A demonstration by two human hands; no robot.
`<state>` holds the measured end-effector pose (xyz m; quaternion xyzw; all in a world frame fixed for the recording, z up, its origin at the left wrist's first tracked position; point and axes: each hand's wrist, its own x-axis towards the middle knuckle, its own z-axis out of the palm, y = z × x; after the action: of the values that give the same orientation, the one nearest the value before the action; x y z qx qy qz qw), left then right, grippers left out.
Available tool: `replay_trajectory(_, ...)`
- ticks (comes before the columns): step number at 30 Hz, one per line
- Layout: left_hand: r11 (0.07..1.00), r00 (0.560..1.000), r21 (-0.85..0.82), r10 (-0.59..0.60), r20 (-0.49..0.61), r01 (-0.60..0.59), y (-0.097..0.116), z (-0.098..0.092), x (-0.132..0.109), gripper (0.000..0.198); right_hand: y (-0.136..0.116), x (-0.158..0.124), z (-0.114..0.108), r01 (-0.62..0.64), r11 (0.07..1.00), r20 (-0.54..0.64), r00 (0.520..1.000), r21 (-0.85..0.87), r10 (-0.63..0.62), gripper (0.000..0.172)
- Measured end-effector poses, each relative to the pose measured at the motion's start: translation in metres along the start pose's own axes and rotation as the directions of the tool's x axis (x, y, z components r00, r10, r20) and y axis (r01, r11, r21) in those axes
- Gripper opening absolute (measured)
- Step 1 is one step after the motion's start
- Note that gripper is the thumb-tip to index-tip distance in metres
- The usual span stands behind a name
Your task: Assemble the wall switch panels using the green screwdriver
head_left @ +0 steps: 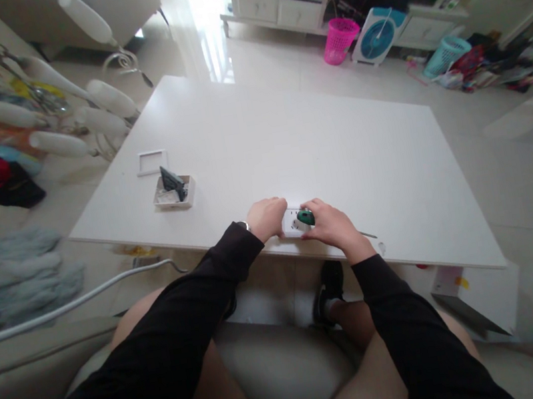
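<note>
A white wall socket [294, 223] lies near the front edge of the white table [319, 150]. My left hand [266, 216] is closed on the socket's left side and holds it down. My right hand [331, 223] is wrapped round a green-handled screwdriver [306, 217], whose handle rests over the socket. A thin metal shaft [368, 235] sticks out to the right of my right wrist. Both arms wear black sleeves.
At the table's left stand a white frame [152, 162] and an open socket box with a dark part [174, 188]. A pink basket [340, 39], a blue fan [378, 35] and white cabinets [276, 6] are beyond the table. Clutter lies on the left.
</note>
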<state>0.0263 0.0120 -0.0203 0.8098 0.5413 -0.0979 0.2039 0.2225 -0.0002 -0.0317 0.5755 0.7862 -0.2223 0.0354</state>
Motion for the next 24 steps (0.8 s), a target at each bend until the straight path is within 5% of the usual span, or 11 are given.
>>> replay_trajectory(24,0.998,0.998,0.016,0.065,-0.014,-0.064,-0.0025,0.0068,0.0076,0.052,-0.0041,-0.0004,-0.004,-0.014,0.999,0.041,0.999,-0.032,0.015,0.051)
